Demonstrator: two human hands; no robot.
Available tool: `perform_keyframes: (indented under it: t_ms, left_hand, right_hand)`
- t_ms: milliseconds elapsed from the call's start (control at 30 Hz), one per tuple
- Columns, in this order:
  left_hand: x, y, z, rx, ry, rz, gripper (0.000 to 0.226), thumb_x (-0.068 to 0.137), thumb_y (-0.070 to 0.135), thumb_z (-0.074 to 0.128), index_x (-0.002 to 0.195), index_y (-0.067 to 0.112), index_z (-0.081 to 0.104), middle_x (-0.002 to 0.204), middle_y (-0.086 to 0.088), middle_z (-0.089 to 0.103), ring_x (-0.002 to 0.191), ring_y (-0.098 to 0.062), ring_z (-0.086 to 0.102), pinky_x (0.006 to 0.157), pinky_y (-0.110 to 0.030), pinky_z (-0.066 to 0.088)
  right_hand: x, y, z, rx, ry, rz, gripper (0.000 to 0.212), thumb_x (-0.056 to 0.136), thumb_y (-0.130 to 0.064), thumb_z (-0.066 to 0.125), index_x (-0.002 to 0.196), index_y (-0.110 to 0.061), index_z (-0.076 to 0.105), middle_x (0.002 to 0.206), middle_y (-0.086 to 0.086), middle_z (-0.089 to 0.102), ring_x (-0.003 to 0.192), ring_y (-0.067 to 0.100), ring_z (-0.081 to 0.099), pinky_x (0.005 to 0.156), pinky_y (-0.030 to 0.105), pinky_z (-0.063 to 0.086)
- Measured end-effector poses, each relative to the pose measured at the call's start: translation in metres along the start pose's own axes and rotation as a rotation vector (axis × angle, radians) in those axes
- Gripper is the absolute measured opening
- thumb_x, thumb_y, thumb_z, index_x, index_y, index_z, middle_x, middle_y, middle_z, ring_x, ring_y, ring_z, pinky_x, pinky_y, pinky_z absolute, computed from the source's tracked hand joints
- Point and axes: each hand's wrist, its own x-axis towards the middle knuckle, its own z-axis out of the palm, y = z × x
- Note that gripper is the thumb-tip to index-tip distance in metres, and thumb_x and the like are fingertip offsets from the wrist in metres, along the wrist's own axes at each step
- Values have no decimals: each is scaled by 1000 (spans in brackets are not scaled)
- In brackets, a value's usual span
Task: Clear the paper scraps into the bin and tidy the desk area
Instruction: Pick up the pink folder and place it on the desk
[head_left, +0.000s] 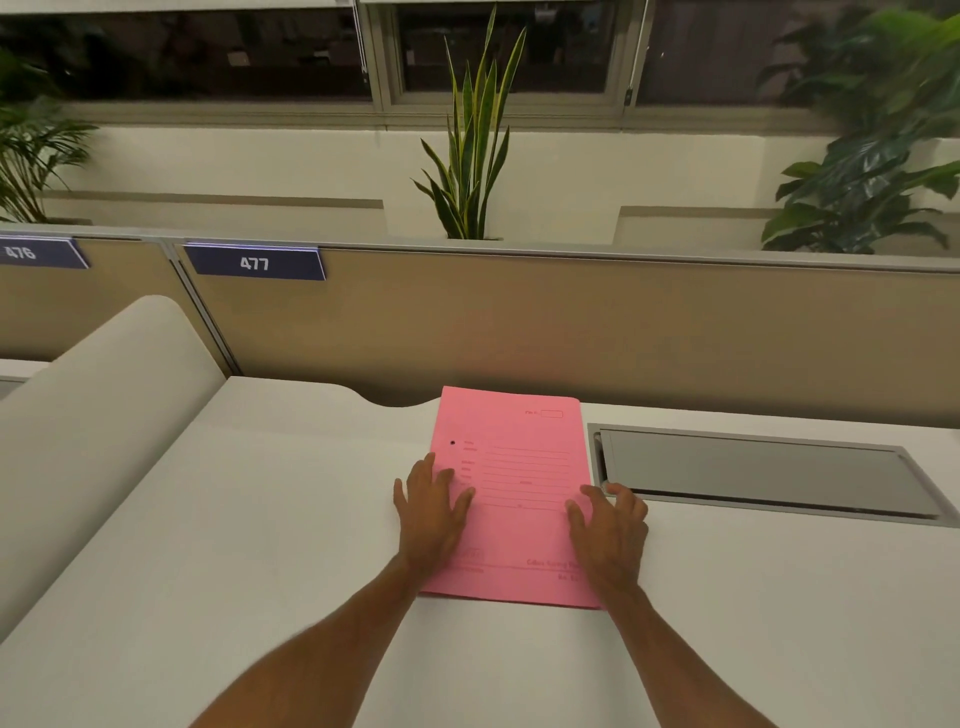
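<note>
A pink paper folder (514, 493) with printed form lines lies flat on the white desk (260, 519), near its far edge. My left hand (431, 512) rests palm down on the folder's left edge with fingers spread. My right hand (610, 530) rests on the folder's right edge, fingers slightly curled over it. Neither hand has lifted the folder. No paper scraps and no bin are in view.
A grey metal cable hatch (769, 473) is set into the desk right of the folder. A tan partition (571, 322) labelled 477 closes the desk's far side. A white curved divider (93, 405) rises on the left. Plants stand behind the partition.
</note>
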Motion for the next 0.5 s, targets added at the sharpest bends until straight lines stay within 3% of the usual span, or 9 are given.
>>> perform_keyframes:
  t_ms: [267, 400, 433, 500]
  left_hand:
    - [-41, 21, -1, 211, -43, 89, 56, 96, 56, 29, 137, 20, 42, 157, -3, 25, 146, -21, 18, 118, -51, 3]
    - [-69, 26, -5, 321, -74, 136, 87, 84, 67, -9, 148, 20, 25, 161, -3, 13, 149, -23, 6, 116, -53, -9]
    - [-76, 27, -6, 336, -84, 146, 84, 86, 67, -6, 150, 20, 19, 161, -3, 9, 149, -24, 2, 114, -53, -14]
    - [-93, 29, -9, 300, -101, 171, 78, 90, 66, 6, 151, 17, 15, 161, -4, 6, 149, -26, 0, 112, -52, -19]
  right_hand:
    - [-41, 8, -18, -179, -79, -101, 71, 92, -62, 33, 144, -14, 33, 151, 15, 32, 140, 30, 27, 113, 38, 26]
    - [-71, 13, -26, -190, -103, -120, 109, 73, -76, -18, 150, -10, 21, 156, 18, 21, 146, 31, 19, 118, 41, 16]
    - [-79, 14, -29, -198, -109, -121, 111, 71, -75, -22, 150, -10, 22, 156, 18, 22, 145, 31, 19, 118, 43, 16]
    - [-96, 13, -36, -190, -100, -112, 105, 80, -72, -14, 144, -7, 36, 149, 22, 35, 140, 37, 32, 114, 50, 26]
